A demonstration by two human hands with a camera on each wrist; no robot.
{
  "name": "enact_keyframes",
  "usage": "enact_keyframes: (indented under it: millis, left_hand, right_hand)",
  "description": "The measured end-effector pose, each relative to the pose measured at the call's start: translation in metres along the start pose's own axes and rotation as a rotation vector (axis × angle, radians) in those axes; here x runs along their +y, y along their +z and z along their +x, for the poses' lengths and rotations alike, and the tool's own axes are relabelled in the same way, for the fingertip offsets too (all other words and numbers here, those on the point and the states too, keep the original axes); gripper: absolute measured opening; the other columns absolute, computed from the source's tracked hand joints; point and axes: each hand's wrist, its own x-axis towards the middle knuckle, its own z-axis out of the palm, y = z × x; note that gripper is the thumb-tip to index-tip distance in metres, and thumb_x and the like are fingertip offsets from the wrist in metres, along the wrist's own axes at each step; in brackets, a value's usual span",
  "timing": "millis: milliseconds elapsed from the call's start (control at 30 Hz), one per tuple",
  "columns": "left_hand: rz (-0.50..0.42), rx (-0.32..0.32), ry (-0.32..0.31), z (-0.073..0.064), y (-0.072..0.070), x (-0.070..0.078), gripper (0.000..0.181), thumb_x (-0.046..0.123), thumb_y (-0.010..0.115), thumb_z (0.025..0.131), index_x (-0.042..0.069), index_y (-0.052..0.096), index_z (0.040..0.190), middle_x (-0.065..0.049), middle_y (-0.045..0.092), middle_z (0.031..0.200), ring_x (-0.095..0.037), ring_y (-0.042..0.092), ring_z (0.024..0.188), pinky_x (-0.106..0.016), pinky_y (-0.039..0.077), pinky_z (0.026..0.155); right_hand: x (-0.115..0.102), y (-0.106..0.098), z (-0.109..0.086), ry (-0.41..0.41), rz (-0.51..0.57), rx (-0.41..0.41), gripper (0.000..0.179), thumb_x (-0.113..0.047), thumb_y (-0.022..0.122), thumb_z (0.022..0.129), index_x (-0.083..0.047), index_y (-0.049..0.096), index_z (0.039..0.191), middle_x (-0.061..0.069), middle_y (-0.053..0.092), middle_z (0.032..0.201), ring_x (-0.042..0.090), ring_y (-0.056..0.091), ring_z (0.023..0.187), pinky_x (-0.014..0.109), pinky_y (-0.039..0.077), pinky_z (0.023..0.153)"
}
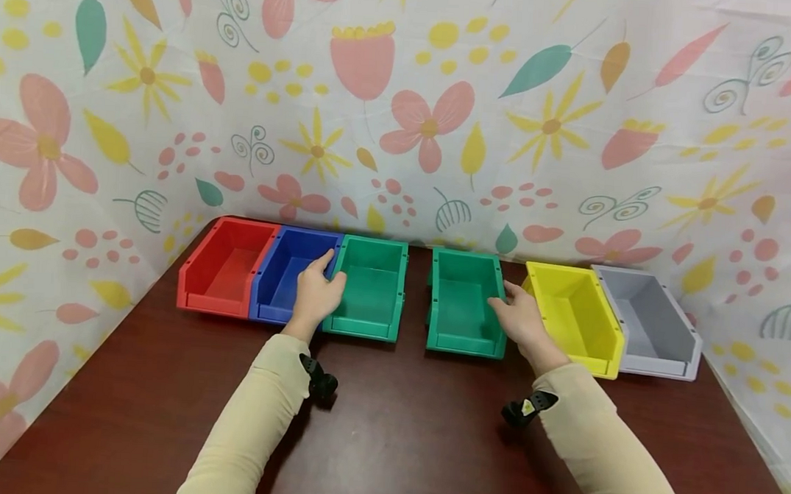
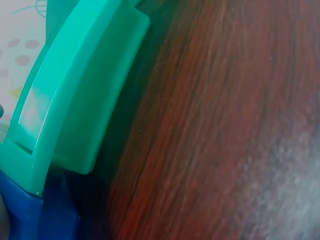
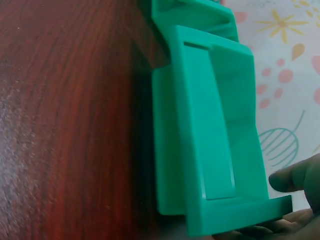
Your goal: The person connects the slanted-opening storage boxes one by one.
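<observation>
Two green bins stand apart in the middle of a row. My left hand [image 1: 317,291] grips the left green bin [image 1: 370,286] at its left wall, thumb over the rim and fingers on the blue bin [image 1: 293,272] side. In the left wrist view, that green bin's front lip [image 2: 65,85] shows, with only slivers of the hand at the edge. My right hand [image 1: 521,320] holds the right green bin [image 1: 466,302] by its right wall. Seen from the right wrist, the thumb [image 3: 286,179] is above the rim and the fingers lie along the outside.
A red bin [image 1: 229,269] sits left of the blue one. A yellow bin [image 1: 574,317] and a grey bin [image 1: 651,317] stand side by side at the right. All are on a dark wooden table [image 1: 387,431], before a flower-patterned cloth [image 1: 437,57].
</observation>
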Motion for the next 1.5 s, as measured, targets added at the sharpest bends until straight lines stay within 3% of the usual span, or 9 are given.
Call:
enact_keyframes:
  millis: [433,933,1100,1300,1500]
  left_hand:
    - [-0.025,0.012,-0.013,-0.001,0.000,0.001,0.055,0.021,0.051,0.090,0.014,0.043,0.144,-0.014,0.045,0.144,-0.013,0.033,0.036,-0.029,0.037,0.043]
    - [-0.016,0.029,-0.005,0.001,0.001,0.000,0.053,0.022,0.050,0.090,0.015,0.045,0.143,-0.012,0.048,0.142,-0.014,0.035,0.040,-0.030,0.039,0.052]
    - [-0.026,0.027,0.002,0.001,0.002,0.000,0.054,0.021,0.050,0.089,0.014,0.044,0.143,-0.013,0.048,0.141,-0.013,0.035,0.038,-0.029,0.038,0.048]
    - [-0.040,0.027,0.003,0.001,0.001,0.001,0.055,0.020,0.050,0.089,0.012,0.044,0.142,-0.017,0.060,0.115,-0.013,0.033,0.037,-0.028,0.035,0.044]
    - [-0.041,0.032,-0.007,0.000,0.001,0.001,0.054,0.020,0.049,0.088,0.013,0.045,0.142,-0.016,0.061,0.112,-0.012,0.033,0.037,-0.028,0.036,0.045]
  right_hand:
    - [0.001,0.006,0.005,0.053,0.033,0.038,0.056,-0.020,0.033,0.102,0.004,0.017,0.149,0.027,0.031,0.149,0.039,0.039,0.129,0.052,0.037,0.105]
    - [-0.002,0.011,0.006,0.063,0.208,0.017,0.054,-0.020,0.034,0.102,0.002,0.019,0.150,0.023,0.028,0.151,0.037,0.036,0.132,0.049,0.034,0.109]
    - [-0.001,0.015,0.006,0.038,0.263,-0.003,0.055,-0.021,0.034,0.102,0.002,0.020,0.149,0.023,0.029,0.150,0.037,0.037,0.130,0.048,0.034,0.109]
    - [-0.005,0.018,0.006,0.022,0.308,-0.015,0.054,-0.020,0.034,0.102,0.002,0.020,0.149,0.023,0.029,0.150,0.036,0.038,0.129,0.047,0.035,0.108]
    - [-0.010,0.020,0.005,0.026,0.356,-0.038,0.055,-0.021,0.033,0.102,0.001,0.018,0.150,0.022,0.028,0.151,0.035,0.037,0.131,0.047,0.034,0.109]
